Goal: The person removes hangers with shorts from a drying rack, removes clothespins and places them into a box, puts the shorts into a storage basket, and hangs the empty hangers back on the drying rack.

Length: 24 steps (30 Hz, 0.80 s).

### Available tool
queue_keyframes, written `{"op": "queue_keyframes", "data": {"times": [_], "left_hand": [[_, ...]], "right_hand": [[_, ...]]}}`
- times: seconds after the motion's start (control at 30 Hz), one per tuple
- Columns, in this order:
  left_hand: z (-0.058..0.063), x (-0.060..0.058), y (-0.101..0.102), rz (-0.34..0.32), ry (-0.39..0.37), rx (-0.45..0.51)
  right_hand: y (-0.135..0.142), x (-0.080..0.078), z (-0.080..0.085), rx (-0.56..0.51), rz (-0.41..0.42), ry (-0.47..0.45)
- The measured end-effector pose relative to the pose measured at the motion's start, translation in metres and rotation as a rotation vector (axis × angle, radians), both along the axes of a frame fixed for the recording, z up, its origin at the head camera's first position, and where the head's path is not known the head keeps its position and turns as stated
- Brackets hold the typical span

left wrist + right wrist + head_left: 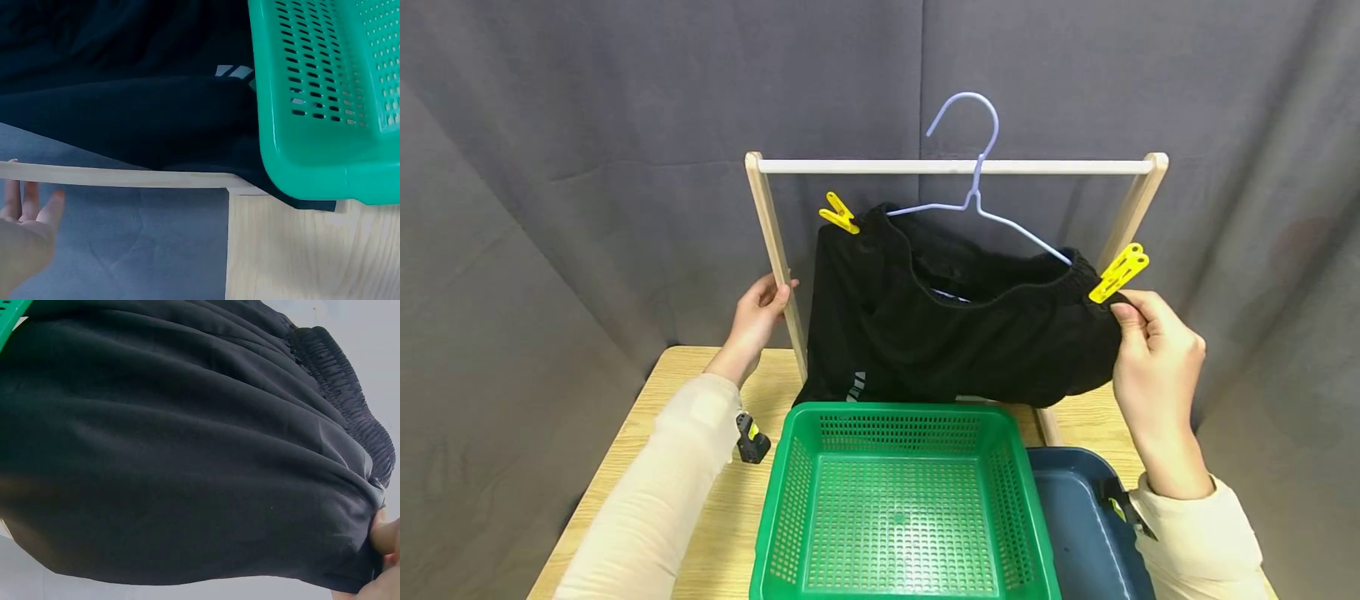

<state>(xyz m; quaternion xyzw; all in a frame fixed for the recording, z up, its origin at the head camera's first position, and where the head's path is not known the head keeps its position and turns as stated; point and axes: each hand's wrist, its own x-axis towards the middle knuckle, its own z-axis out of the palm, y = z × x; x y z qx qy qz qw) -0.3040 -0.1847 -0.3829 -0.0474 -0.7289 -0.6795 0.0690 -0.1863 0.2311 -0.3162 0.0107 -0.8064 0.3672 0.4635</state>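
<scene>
Black shorts point(955, 350) with an elastic waistband spread over a lilac hanger point(1022, 231), whose hook stands higher than the white rail point(865, 167) of the drying rack. A yellow clothespin point(841, 214) grips the waistband at the left, and another clothespin point(1120, 273) at the right. My right hand point(1157, 358) pinches the shorts' side fabric just below the right clothespin; the right wrist view shows thumb and fingers on the cloth point(187, 469). With my left hand point(756, 321) I hold the rack's left wooden post point(771, 225), thumb in front, fingers partly hidden behind.
In front of the shorts stands a green perforated basket point(773, 500). A dark blue tray point(1086, 533) lies to its right, partly covered by it. The wooden table point(681, 392) ends at the left, and a grey curtain point(625, 100) hangs behind the rack.
</scene>
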Motion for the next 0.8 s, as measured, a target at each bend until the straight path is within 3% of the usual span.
{"op": "queue_keyframes", "data": {"times": [0.5,0.8], "left_hand": [[0.002,0.004,-0.006,-0.022,-0.036,-0.090],[-0.014,0.015,-0.020,-0.018,-0.024,-0.212]], "right_hand": [[0.007,0.040,-0.014,-0.014,0.052,-0.037],[0.002,0.053,-0.043,-0.042,0.081,-0.069]]}}
